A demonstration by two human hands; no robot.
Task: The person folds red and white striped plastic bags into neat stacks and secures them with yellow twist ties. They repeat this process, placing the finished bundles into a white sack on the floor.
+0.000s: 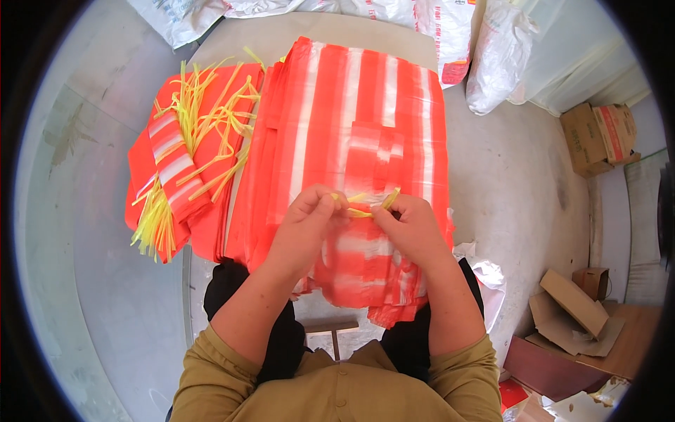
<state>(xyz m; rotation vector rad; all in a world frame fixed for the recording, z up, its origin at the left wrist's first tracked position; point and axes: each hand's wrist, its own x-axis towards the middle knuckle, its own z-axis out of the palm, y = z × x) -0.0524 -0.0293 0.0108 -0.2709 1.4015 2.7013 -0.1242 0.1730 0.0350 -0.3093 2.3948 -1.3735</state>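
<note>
Between my two hands a short yellow plastic tie strip (360, 213) runs across a bundle of red-and-white striped plastic bags (373, 158). My left hand (314, 214) pinches one end of the strip between thumb and fingers. The other end is pinched by my right hand (406, 219), with a tip of it poking up past the thumb. Beneath lies a large stack of the same striped bags (330, 91), and the bundle's crumpled lower end hangs over the near edge toward my lap. Whether the strip is knotted cannot be made out.
On the left, a red stack (140, 158) carries a rolled striped bundle (172, 158) and many loose yellow strips (186, 98). White sacks (380, 10) line the far side. Cardboard boxes (598, 141) stand at the right, with an opened carton (573, 316) lower down.
</note>
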